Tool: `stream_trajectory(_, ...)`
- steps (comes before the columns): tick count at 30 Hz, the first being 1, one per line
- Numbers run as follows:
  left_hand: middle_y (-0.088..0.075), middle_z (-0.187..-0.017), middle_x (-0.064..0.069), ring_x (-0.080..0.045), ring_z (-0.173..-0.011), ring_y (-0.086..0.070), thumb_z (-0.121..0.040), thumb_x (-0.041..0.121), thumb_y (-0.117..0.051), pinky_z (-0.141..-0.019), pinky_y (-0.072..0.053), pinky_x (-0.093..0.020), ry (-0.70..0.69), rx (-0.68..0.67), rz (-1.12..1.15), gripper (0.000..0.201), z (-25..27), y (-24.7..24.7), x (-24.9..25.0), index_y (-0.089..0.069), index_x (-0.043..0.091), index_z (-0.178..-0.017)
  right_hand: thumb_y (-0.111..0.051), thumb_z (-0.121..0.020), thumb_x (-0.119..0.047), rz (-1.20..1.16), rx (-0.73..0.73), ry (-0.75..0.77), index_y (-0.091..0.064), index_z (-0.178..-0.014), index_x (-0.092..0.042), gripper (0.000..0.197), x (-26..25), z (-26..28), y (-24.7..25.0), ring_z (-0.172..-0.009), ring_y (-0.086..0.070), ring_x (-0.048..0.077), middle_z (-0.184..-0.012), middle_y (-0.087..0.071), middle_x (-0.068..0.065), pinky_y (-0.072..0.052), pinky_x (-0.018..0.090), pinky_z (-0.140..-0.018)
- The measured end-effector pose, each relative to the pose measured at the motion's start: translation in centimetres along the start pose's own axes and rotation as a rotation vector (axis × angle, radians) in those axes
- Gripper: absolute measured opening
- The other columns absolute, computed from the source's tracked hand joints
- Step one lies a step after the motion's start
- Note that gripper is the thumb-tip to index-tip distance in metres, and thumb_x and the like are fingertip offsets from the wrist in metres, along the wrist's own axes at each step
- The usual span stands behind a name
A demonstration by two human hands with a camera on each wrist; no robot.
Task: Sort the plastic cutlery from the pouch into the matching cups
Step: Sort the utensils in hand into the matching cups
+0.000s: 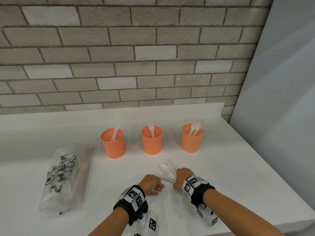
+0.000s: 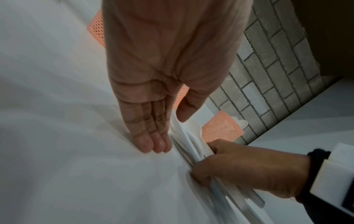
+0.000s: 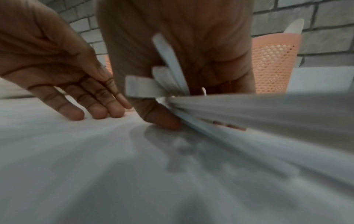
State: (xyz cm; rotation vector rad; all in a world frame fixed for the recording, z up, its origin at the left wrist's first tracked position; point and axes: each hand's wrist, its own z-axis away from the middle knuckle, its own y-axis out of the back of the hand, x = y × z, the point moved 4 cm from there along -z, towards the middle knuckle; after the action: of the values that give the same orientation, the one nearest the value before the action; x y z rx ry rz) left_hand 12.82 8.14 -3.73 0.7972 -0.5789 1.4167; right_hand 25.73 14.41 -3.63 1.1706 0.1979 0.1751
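White counter point(image 1: 213, 176) against a grey brick wall point(image 1: 119, 48). Three orange mesh cups stand in a row near the back, well apart from one another. Left cup point(image 1: 113, 144) holds one white knife point(image 1: 116, 129), upright and leaning a little. Middle cup point(image 1: 151, 140) holds one white fork point(image 1: 151, 129), tines up. Right cup point(image 1: 192, 138) holds two white spoons point(image 1: 196, 126), bowls up, side by side.

Clear plastic pouch point(image 1: 65, 178) lies flat on the counter at the far left, apart from the cups and both hands. Black lettering on it, seen upside down and creased; "SHEN" can perhaps be made out, with another row beside it that cannot be read for certain, plus two small round marks.

Right hand point(image 1: 183, 178) is in front of the middle and right cups, fingers and thumb curled round a bunch of white cutlery point(image 1: 167, 171). The bunch fans out beyond the knuckles; a spoon bowl and fork tines show in the head view. In the right wrist view the handle ends stick out past the palm, and the thumb tip touches the counter.

Left hand point(image 1: 150, 183) is just left of the right hand, holding nothing. Its fingers point(image 2: 151, 136) are straight and together, tips on the counter right beside the bunch.

Both wrists wear black bands carrying white blocks with black square code markers.
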Motion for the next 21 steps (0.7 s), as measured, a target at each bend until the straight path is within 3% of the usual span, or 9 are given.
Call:
stream_trajectory(10,-0.060,-0.078,-0.003,-0.013,-0.066,-0.054,-0.091,0.006,-0.040,-0.063,-0.046,-0.023,-0.005,-0.048,-0.013,0.013,1.1,-0.2,-0.2,-0.051,0.011,-0.085,-0.056,-0.087,-0.031,-0.093,0.012,0.096,-0.037,-0.125,-0.005,0.050,-1.6,0.8,-0.5,-0.112,-0.055,0.030,-0.124,-0.054,0.015,-0.044,0.032,-0.086)
stream_trajectory(13,-0.059,-0.078,-0.003,-0.013,-0.066,-0.055,-0.092,0.008,-0.040,-0.065,-0.046,-0.024,-0.006,-0.059,-0.015,0.013,1.4,-0.1,-0.3,-0.051,0.011,-0.085,-0.056,-0.089,-0.028,-0.146,-0.011,0.075,-0.038,-0.126,-0.004,0.048,-1.8,1.0,-0.3,-0.114,-0.054,0.030,-0.126,-0.053,0.015,-0.045,0.032,-0.087)
stream_trajectory(15,-0.059,-0.079,-0.004,-0.014,-0.066,-0.055,-0.092,0.009,-0.040,-0.066,-0.047,-0.024,-0.008,-0.072,-0.017,0.012,1.6,0.0,-0.5,-0.051,0.011,-0.086,-0.055,-0.089,-0.027,-0.187,-0.055,0.074,-0.046,-0.120,-0.005,0.038,-1.7,1.3,-0.1,-0.097,-0.059,0.026,-0.116,-0.058,0.012,-0.048,0.026,-0.077)
stream_trajectory(17,-0.060,-0.080,-0.004,-0.015,-0.068,-0.056,-0.093,0.011,-0.042,-0.066,-0.048,-0.024,-0.013,-0.086,-0.016,0.011,1.8,0.3,-0.7,-0.052,0.010,-0.088,-0.053,-0.090,-0.025,-0.305,-0.096,0.087,-0.047,-0.104,-0.008,0.022,-1.5,1.4,0.3,-0.062,-0.055,0.018,-0.085,-0.056,0.005,-0.046,0.015,-0.045)
stream_trajectory(18,-0.061,-0.081,-0.005,-0.015,-0.068,-0.057,-0.093,0.012,-0.043,-0.067,-0.048,-0.025,-0.014,-0.095,-0.009,0.011,1.9,0.5,-0.8,-0.053,0.010,-0.090,-0.053,-0.090,-0.023,-0.418,-0.102,0.092,-0.044,-0.098,-0.009,0.018,-1.3,1.4,0.6,-0.050,-0.051,0.015,-0.075,-0.051,0.003,-0.041,0.016,-0.034)
stream_trajectory(21,-0.064,-0.083,-0.007,-0.018,-0.071,-0.060,-0.093,0.015,-0.045,-0.067,-0.050,-0.027,-0.011,-0.137,0.105,0.012,2.0,0.8,-1.0,-0.055,0.008,-0.096,-0.052,-0.091,-0.016,-0.772,-0.014,0.184,-0.044,-0.095,-0.007,0.013,-1.3,1.2,2.6,-0.032,-0.047,0.007,-0.066,-0.050,0.004,-0.039,0.020,-0.031)
